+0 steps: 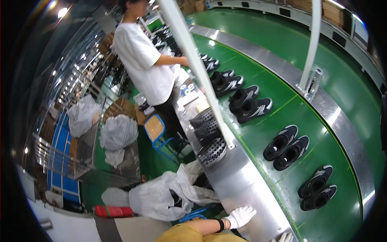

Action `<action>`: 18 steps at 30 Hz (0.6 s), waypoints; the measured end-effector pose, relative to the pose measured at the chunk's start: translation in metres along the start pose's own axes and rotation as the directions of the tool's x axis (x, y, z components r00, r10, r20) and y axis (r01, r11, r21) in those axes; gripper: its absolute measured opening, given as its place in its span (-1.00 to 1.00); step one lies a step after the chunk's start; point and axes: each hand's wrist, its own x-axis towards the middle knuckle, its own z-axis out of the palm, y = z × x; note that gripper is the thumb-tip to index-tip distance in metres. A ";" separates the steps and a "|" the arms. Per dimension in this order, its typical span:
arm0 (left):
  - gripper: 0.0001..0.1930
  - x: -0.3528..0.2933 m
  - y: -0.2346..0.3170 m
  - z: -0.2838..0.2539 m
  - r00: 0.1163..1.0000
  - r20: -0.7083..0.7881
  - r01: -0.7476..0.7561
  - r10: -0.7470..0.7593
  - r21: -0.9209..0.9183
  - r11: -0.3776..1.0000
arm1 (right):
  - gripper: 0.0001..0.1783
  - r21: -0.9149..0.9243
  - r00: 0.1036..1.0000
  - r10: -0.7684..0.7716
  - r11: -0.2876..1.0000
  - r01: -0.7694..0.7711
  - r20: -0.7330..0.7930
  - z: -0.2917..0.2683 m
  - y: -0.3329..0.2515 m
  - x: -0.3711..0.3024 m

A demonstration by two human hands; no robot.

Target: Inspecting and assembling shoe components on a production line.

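While the left grip (242,216), in a white glove, lies palm down on the steel bench (240,181), it looks released, with nothing visible in it. To its right the right grip (285,237), also gloved, is cut off by the lower edge; whether it grasps anything, I cannot tell. A black band (221,225) circles the wrist just behind the left grip, below a yellow sleeve (185,233).

Left of the left grip, white cloth (161,195) is draped beside the bench, with a red cylinder (114,211) farther left.

Ahead and to the right of both grips, apart from them, the nearest pair of black shoes (318,188) stands on the green belt (258,157). Another pair (286,147) stands beyond it, more directly ahead. Pale markings show on their sides, too small to read.

Ahead and slightly left of the left grip, dark spotted pieces (212,152) lie on the bench near the foot of a white post (197,72). Farther that way are a blue-framed stool (155,128), blue-and-white items (187,89) whose print is illegible, and a person in a white shirt (139,64), an arm stretched toward more shoes (227,82).
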 end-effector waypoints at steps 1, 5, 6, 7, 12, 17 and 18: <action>-0.78 -0.008 0.003 0.004 1.000 0.018 0.015 -0.016 0.026 1.000 | -0.44 0.092 0.939 0.044 0.992 -0.080 0.342 -0.089 -0.024 0.049; -0.80 -0.009 0.027 -0.023 0.976 0.179 0.125 -0.121 -0.011 0.992 | -0.44 -0.082 0.995 -0.080 0.994 0.075 -0.061 -0.026 -0.008 0.041; -0.80 -0.010 0.034 -0.030 0.971 0.178 0.163 -0.158 -0.012 0.987 | -0.48 -0.025 1.000 -0.011 1.000 0.012 0.009 -0.040 -0.016 0.051; -0.83 -0.019 0.041 -0.040 0.965 0.173 0.199 -0.195 -0.007 0.980 | -0.52 0.025 0.994 0.052 0.998 -0.054 0.093 -0.066 -0.031 0.067; -0.90 -0.032 0.057 -0.044 0.935 0.183 0.311 -0.303 -0.015 0.950 | -0.66 0.072 0.993 -0.075 0.995 0.069 0.094 -0.053 0.003 0.053; -0.91 -0.044 0.060 -0.036 0.934 0.102 0.350 -0.342 -0.072 0.934 | -0.75 0.125 0.998 -0.051 0.991 0.047 0.029 -0.032 -0.001 0.069; -0.90 -0.046 0.055 -0.034 0.919 0.163 0.373 -0.358 -0.071 0.925 | -0.75 0.128 0.999 -0.042 0.991 0.040 0.010 -0.029 -0.004 0.072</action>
